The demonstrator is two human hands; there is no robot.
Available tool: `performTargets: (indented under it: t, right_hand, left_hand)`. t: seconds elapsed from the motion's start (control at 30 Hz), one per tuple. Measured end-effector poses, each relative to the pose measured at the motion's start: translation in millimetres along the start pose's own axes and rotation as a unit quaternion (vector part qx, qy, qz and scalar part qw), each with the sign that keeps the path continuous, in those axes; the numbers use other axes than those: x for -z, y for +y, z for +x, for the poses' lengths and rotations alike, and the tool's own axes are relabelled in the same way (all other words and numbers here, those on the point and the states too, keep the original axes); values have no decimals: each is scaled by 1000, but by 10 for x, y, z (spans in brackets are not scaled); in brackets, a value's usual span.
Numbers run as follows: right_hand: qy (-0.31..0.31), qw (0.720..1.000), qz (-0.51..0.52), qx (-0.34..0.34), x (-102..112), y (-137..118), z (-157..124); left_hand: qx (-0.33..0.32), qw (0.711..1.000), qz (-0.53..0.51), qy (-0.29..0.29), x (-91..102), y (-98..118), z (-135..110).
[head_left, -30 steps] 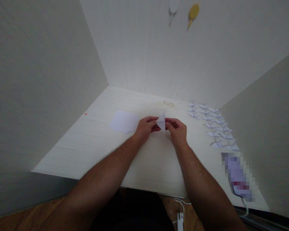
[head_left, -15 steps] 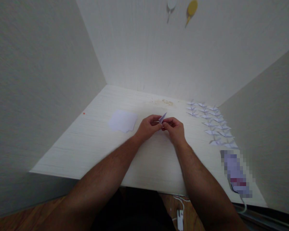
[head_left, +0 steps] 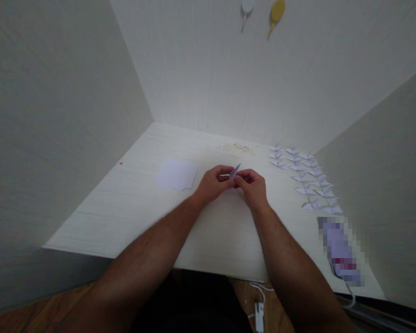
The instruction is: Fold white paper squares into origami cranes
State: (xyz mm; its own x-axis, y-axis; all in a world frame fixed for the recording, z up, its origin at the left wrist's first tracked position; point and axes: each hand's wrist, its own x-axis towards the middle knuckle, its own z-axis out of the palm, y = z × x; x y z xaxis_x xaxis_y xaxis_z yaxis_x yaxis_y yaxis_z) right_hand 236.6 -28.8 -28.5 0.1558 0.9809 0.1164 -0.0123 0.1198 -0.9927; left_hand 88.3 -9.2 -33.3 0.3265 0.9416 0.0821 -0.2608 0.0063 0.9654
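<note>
Between my two hands, above the middle of the white table (head_left: pixel 222 240), is a small piece of folded white paper (head_left: pixel 235 171) with one pointed end sticking up to the right. My left hand (head_left: pixel 215 182) pinches it from the left between thumb and fingers. From the right, my right hand (head_left: pixel 252 185) grips its lower part with thumb and forefinger. My fingertips cover the lower folds. Left of my hands lies a stack of white paper sheets (head_left: pixel 176 173). Rows of several folded paper cranes (head_left: pixel 301 178) stand at the right.
A pixelated phone-like object (head_left: pixel 339 249) lies at the right front edge with a white cable (head_left: pixel 351 296) running off it. Walls close the table at the back and both sides. A white power strip (head_left: pixel 259 317) is on the wooden floor. Two hooks, one yellow (head_left: pixel 278 11), hang on the back wall.
Both hands stay in almost the same place. The folded paper has turned slightly between my fingers, and my right fingertips have shifted a little on it.
</note>
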Motion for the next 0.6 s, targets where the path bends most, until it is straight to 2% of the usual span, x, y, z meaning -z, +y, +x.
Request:
performTargets:
  t: [0.37,0.6]
  right_hand:
    - [6,999,-32,11,6,46,5]
    - [53,987,-130,72,-20,39,-34]
  left_hand:
    - [1,1000,24,7,-3,28,-2]
    - [-46,991,114,57,-75,-15,-18]
